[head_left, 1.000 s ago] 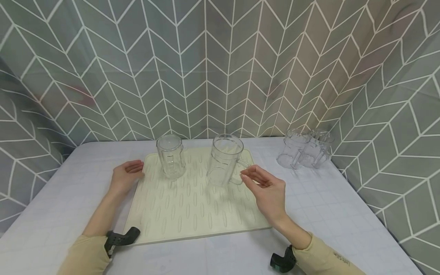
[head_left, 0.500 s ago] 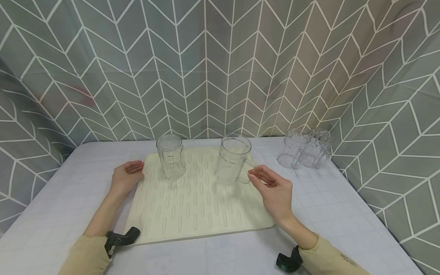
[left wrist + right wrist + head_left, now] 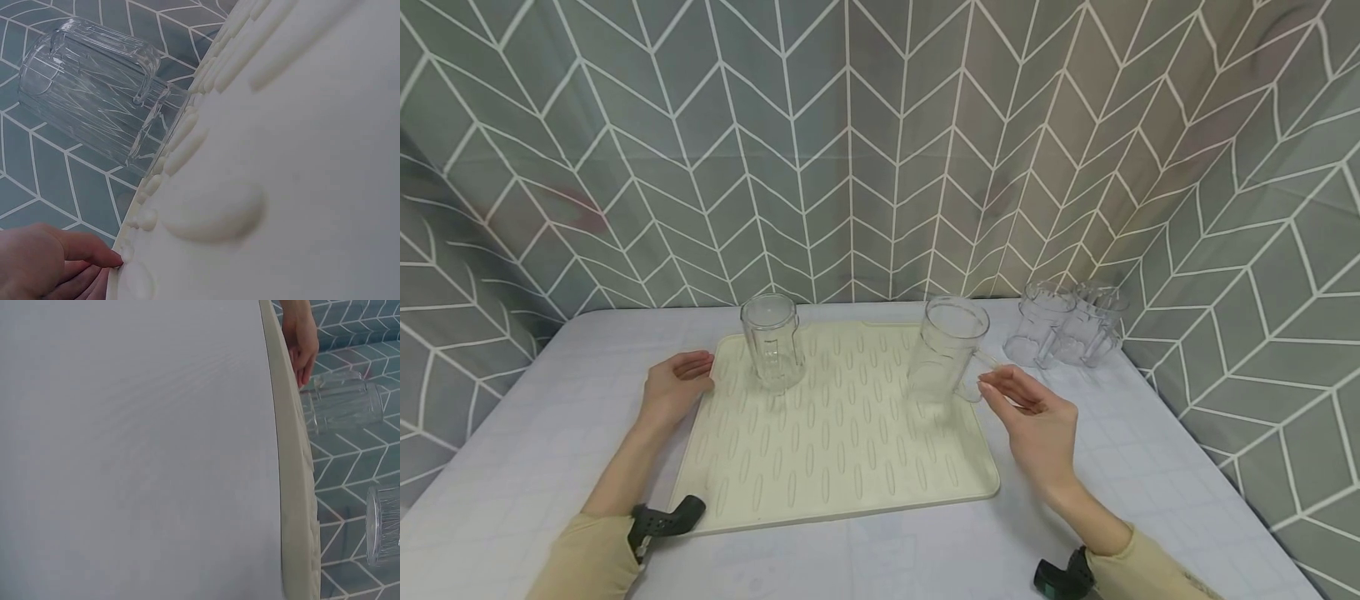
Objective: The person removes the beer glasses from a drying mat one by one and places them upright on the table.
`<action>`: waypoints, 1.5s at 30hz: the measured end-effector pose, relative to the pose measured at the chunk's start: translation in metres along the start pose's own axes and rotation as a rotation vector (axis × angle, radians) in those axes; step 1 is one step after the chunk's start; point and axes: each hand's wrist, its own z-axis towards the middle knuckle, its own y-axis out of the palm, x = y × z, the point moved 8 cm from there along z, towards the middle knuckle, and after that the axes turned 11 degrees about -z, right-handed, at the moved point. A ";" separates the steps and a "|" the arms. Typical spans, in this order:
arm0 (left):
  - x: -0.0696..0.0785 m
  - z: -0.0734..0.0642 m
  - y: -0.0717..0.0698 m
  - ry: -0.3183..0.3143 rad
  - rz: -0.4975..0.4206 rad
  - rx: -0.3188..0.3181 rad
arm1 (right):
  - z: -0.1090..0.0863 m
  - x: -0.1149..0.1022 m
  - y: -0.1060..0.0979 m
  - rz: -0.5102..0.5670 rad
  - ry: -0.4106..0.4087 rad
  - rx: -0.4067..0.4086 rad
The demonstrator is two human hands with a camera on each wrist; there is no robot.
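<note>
My right hand (image 3: 1037, 417) pinches the handle of a clear glass mug (image 3: 951, 342) over the right part of a cream ridged mat (image 3: 842, 475). In the right wrist view, a gap shows between the lower end of this glass mug (image 3: 382, 528) and the mat (image 3: 297, 506). My left hand (image 3: 676, 385) rests at the mat's left edge, its fingers loosely bent and the index fingertip touching the edge in the left wrist view. A second clear mug (image 3: 773, 343) stands on the mat's left part, just right of that hand.
Two more clear mugs, a nearer left one (image 3: 1037, 325) and another (image 3: 1090, 325), stand close together at the table's back right. A white cloth covers the table (image 3: 535, 433). Grey patterned curtain (image 3: 880, 150) hangs behind and along the right side.
My right hand has moved right with the glass mug, from the mat's middle towards its right edge. My left hand, the other mugs and the mat have stayed put.
</note>
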 end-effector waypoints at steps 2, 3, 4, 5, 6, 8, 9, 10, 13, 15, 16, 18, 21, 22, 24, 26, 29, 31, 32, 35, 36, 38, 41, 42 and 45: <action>0.000 0.000 0.000 -0.001 0.001 0.001 | 0.001 0.003 -0.006 -0.019 0.016 0.008; 0.000 0.000 0.000 -0.003 0.002 0.001 | 0.001 0.004 -0.009 -0.032 0.021 0.010; 0.000 0.000 0.000 -0.005 0.005 0.001 | 0.001 0.006 -0.013 -0.042 0.028 0.011; 0.000 0.000 0.000 -0.006 0.007 0.002 | 0.001 0.007 -0.016 -0.055 0.034 0.014; 0.000 0.000 0.000 -0.007 0.011 0.002 | 0.001 0.008 -0.019 -0.068 0.040 0.016; 0.000 0.000 0.000 -0.007 0.018 0.005 | 0.000 0.010 -0.025 -0.096 0.050 0.023; 0.000 0.000 0.000 -0.005 0.020 0.007 | 0.000 0.011 -0.028 -0.106 0.056 0.028; 0.000 0.000 0.000 -0.004 0.023 0.009 | 0.001 0.012 -0.031 -0.112 0.063 0.035; 0.000 0.000 -0.001 0.000 0.031 0.016 | 0.001 0.014 -0.039 -0.145 0.073 0.054; 0.000 0.000 0.000 -0.001 0.034 0.017 | 0.001 0.015 -0.044 -0.168 0.071 0.064; 0.000 0.000 -0.001 -0.004 0.034 0.017 | 0.002 0.016 -0.046 -0.177 0.068 0.068; 0.000 0.000 0.000 -0.009 0.032 0.016 | 0.002 0.017 -0.051 -0.185 0.066 0.079; -0.001 0.000 0.000 -0.014 0.023 0.010 | 0.002 0.021 -0.059 -0.183 0.086 0.105; -0.002 0.001 0.000 -0.014 0.019 0.009 | 0.001 0.023 -0.062 -0.180 0.094 0.113; -0.002 0.002 0.000 -0.012 0.015 0.008 | 0.000 0.025 -0.067 -0.176 0.115 0.130; -0.003 0.002 0.000 -0.010 0.009 0.008 | 0.000 0.027 -0.072 -0.180 0.125 0.144; -0.004 0.003 0.000 -0.013 0.008 0.008 | -0.001 0.030 -0.078 -0.172 0.138 0.160; -0.004 0.003 -0.001 -0.015 0.008 0.008 | -0.001 0.032 -0.081 -0.150 0.150 0.169; -0.004 0.003 -0.001 -0.016 0.009 0.009 | -0.002 0.033 -0.083 -0.141 0.156 0.173; -0.003 0.002 -0.001 -0.014 0.012 0.012 | -0.002 0.036 -0.089 -0.122 0.169 0.184; -0.003 0.002 -0.001 -0.014 0.012 0.014 | -0.002 0.037 -0.091 -0.124 0.168 0.188; -0.002 0.002 -0.001 -0.012 0.014 0.015 | -0.003 0.039 -0.096 -0.129 0.166 0.195; -0.002 0.001 -0.001 -0.013 0.016 0.014 | -0.003 0.044 -0.103 -0.111 0.171 0.210; -0.002 0.001 0.000 -0.013 0.016 0.013 | -0.003 0.045 -0.105 -0.104 0.174 0.215; -0.002 0.001 0.000 -0.014 0.015 0.012 | -0.004 0.050 -0.112 -0.084 0.188 0.235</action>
